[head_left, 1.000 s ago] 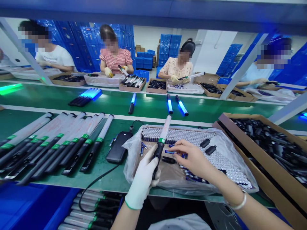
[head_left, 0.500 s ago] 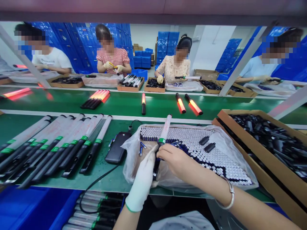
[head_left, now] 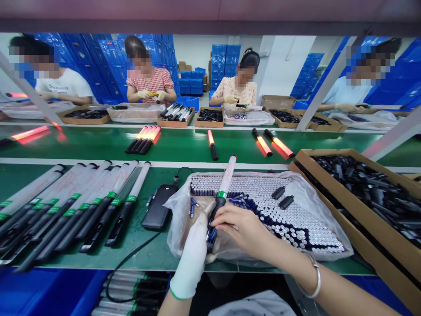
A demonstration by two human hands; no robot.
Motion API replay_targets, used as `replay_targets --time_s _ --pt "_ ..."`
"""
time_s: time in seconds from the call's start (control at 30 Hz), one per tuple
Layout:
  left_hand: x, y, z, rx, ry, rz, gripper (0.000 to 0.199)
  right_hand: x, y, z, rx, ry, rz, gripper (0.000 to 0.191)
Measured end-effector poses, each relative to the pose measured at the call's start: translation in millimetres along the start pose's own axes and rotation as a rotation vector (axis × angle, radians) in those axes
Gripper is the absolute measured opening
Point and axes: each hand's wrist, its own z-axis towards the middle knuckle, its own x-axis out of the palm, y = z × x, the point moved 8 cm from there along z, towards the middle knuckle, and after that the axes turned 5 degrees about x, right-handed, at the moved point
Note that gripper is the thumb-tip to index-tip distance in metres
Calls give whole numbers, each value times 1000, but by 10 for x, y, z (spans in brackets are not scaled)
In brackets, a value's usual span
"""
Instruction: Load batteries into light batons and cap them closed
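Note:
My left hand (head_left: 194, 248), in a white glove, is wrapped around the black handle of a light baton (head_left: 226, 175). The baton's clear tube points up and away from me, with a green band where tube and handle join. My bare right hand (head_left: 241, 224) has its fingertips together at the handle's open battery slot, on a blue battery (head_left: 211, 235). The fingers partly cover the slot. Beneath both hands is a plastic-lined tray (head_left: 348, 245) of upright batteries (head_left: 315, 217), with a few blue ones lying loose and two black caps (head_left: 286, 202) on top.
Several unlit batons (head_left: 108, 206) lie on the left, beside a black power bank (head_left: 160, 206) with a cable. Cardboard boxes of black parts (head_left: 362, 188) stand at right. Lit red batons (head_left: 212, 145) lie on the green conveyor (head_left: 184, 145). Co-workers sit across it.
My right fingers have slid down the handle, and blue battery now shows in the slot. Lit batons on the conveyor have moved right. A co-worker's gloved hand has lifted from a box of parts.

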Motion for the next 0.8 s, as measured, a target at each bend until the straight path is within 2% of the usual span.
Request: replay_targets --time_s 0.1,0.2,0.3,0.47,0.6,0.67,0.7,0.77,0.8 --pt "17 15 -56 -65 -6 37 74 35 -66 -23 67 -58 -4 17" --pt "60 -79 -96 -19 47 89 70 23 -122 -67 150 -118 33 10" --pt "127 -184 -121 43 136 72 72 -140 -179 -207 194 -237 152 12" --pt "128 -194 -120 51 114 64 79 -515 -450 -694 330 -384 146 16" --pt "302 -121 -130 39 108 148 77 -760 -592 -1165 420 -398 11 18" --pt "476 -107 -136 30 120 169 76 -1016 -547 -1395 409 -417 -112 19" --pt "568 -115 -133 26 119 170 77 -1213 -508 -1510 399 -439 -198 20" --pt "771 -150 -108 14 120 154 81 -1755 -454 -1756 411 -521 -410 21" --pt "878 -161 -88 -4 126 133 84 -2088 -468 -1892 463 -579 -524 21"
